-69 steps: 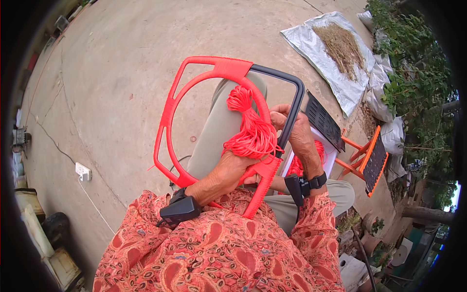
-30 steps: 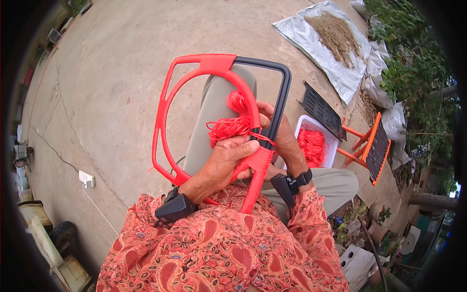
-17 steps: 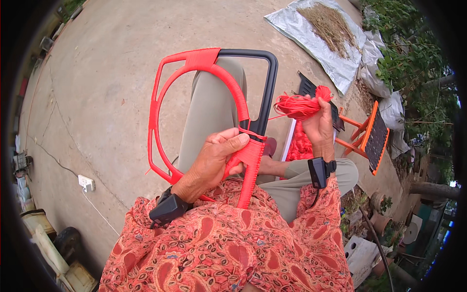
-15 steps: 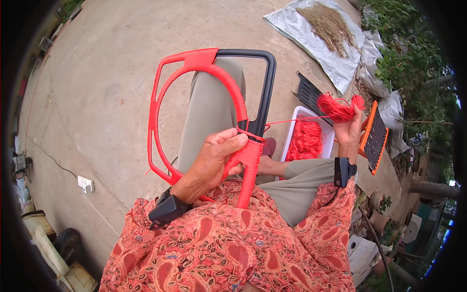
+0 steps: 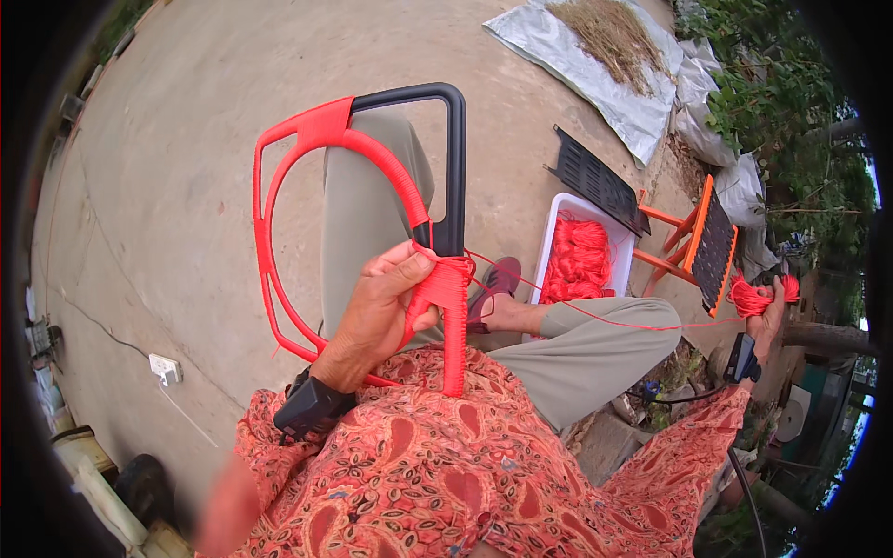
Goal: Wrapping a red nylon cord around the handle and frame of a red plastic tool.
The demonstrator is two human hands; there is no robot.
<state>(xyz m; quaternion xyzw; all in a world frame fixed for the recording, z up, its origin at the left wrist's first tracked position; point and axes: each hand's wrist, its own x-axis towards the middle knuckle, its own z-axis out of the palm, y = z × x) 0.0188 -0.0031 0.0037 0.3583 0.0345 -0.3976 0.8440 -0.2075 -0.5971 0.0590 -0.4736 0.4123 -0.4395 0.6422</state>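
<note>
My left hand (image 5: 381,293) is closed on a black frame (image 5: 454,167), thumb on top, at a corner thickly wrapped in red cord (image 5: 449,284). Red wrapping also covers the frame's inner ring and far left side, while its upper right bar is bare black. Out at the far right, my right hand (image 5: 767,321) grips a looped bundle of red cord (image 5: 747,296). A long strand (image 5: 614,323) runs from that bundle across my leg to the wrapped corner beside my left thumb. The frame leans on my lap.
A white tub (image 5: 551,244) of red cord stands beyond my foot. Near it are a black slatted panel (image 5: 600,177) and an orange-legged stool (image 5: 698,244). A white sheet (image 5: 549,56) bears dried plant matter. A power socket (image 5: 166,368) lies at left. Something reddish blurs at lower left.
My right hand has swung outward to the right and nearer with the cord bundle, drawing the strand out longer. In the picture, the frame and my left hand sit a little further left.
</note>
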